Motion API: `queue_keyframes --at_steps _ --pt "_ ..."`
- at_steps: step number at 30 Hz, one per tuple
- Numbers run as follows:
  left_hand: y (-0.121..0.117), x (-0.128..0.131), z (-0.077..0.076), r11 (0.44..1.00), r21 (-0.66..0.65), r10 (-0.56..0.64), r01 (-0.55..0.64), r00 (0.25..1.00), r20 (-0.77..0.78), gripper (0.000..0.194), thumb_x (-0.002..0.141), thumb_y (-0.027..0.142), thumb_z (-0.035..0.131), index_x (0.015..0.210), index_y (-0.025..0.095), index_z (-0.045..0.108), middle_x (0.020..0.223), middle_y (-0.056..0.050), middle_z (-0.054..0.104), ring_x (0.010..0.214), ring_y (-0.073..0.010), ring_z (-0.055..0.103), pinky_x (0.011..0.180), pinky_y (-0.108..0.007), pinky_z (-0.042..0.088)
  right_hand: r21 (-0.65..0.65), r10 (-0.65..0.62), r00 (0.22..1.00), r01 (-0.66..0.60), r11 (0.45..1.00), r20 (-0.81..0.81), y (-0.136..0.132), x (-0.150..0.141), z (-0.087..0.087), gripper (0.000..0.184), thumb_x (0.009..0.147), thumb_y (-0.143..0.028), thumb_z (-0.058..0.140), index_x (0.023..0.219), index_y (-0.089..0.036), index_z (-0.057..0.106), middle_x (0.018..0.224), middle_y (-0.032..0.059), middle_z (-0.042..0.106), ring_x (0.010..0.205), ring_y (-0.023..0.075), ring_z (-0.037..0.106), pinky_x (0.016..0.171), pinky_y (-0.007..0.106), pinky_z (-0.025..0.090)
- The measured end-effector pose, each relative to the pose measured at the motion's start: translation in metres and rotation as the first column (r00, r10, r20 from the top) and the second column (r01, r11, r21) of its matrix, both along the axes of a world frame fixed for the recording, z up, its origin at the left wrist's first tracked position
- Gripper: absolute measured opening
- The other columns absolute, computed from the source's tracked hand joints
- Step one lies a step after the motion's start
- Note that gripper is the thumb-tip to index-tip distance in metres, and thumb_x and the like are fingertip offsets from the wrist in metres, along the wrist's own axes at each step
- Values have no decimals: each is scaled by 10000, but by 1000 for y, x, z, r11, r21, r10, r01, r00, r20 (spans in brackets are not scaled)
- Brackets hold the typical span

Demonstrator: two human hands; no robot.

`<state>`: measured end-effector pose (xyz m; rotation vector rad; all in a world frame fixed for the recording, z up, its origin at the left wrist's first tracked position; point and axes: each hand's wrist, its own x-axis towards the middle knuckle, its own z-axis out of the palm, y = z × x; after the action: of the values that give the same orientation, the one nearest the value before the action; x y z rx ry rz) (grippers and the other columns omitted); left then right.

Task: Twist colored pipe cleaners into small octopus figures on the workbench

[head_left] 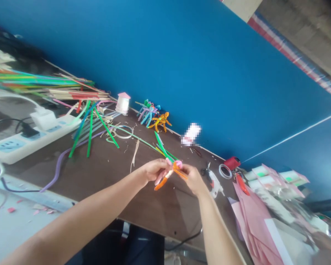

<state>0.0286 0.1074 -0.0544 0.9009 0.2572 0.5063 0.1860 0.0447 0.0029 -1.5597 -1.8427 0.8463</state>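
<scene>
My left hand (pixel 154 171) and my right hand (pixel 193 179) meet above the dark wooden tabletop (pixel 151 209), both pinching a small pipe-cleaner piece. Orange stems (pixel 162 183) stick out below my left fingers, and a pink tuft (pixel 178 164) shows at the top between my hands. Long green stems (pixel 163 150) run from the piece toward the wall. Where the stems join is partly hidden by my fingers. A white glue gun (pixel 215 183) lies just right of my right hand.
Finished pipe-cleaner figures (pixel 160 122) stand against the blue wall (pixel 154 55). Bundled colored stems (pixel 44 82) lie at the far left beside a white power strip (pixel 24 143). Pink paper sheets (pixel 251 224) lie at the right, past a red roll (pixel 231 163).
</scene>
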Motion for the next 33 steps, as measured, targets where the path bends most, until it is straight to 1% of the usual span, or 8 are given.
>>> queue_keyframes --at_steps 2,6,10,14,17,22,30,33 --pt "-3 -2 5 997 65 -30 34 998 -64 188 618 234 587 493 104 535 379 -18 545 230 -81 427 222 -160 192 -105 127 992 -126 986 5 4 10 11 200 754 -320 539 790 -141 621 722 -4 619 665 130 555 624 223 418" --pt "-13 -1 19 981 182 -17 60 974 -228 57 581 136 573 530 116 590 387 18 539 241 -48 358 228 -152 179 -299 259 948 -196 934 185 13 18 29 116 715 -229 546 743 -137 611 650 -15 613 611 113 542 560 197 391" --pt "-20 3 22 947 319 75 37 940 -332 152 522 35 501 420 127 566 373 21 528 357 -74 461 356 -157 334 -314 349 776 -204 927 526 19 4 41 115 676 -157 526 700 -176 636 680 -18 633 634 118 554 547 189 360" --pt "-17 9 11 917 376 275 -134 895 -351 148 506 33 507 401 125 556 373 8 537 384 -100 498 410 -181 358 -124 158 548 -99 987 821 9 -21 44 147 709 -151 496 673 -200 629 689 6 636 628 142 569 532 214 331" --pt "-14 13 7 916 233 386 -326 872 -300 155 529 36 515 402 123 527 356 11 518 356 -81 470 387 -169 327 103 -47 454 -100 990 890 -5 -36 38 160 769 -159 455 750 -189 612 775 40 629 651 153 584 547 228 338" --pt "-12 15 12 912 50 407 -407 884 -232 179 613 84 540 446 125 490 380 17 499 363 -50 435 374 -150 311 289 -215 508 -71 955 834 -23 -40 18 231 846 -178 379 814 -204 606 828 35 619 651 130 583 546 209 350" --pt "-11 14 11 912 -178 343 -370 924 -168 279 697 149 512 431 139 428 354 17 450 293 -47 368 280 -156 257 532 -373 597 -108 840 710 -30 -26 -22 311 884 -180 340 1036 -200 611 775 59 639 688 148 597 613 220 392" --pt "-9 15 11 905 -231 333 -357 933 -138 262 692 131 522 450 140 424 366 26 454 303 -42 377 297 -145 278 578 -394 682 -52 814 616 -26 -23 -29 296 877 -189 361 1011 -194 625 774 58 646 702 152 604 629 221 411"
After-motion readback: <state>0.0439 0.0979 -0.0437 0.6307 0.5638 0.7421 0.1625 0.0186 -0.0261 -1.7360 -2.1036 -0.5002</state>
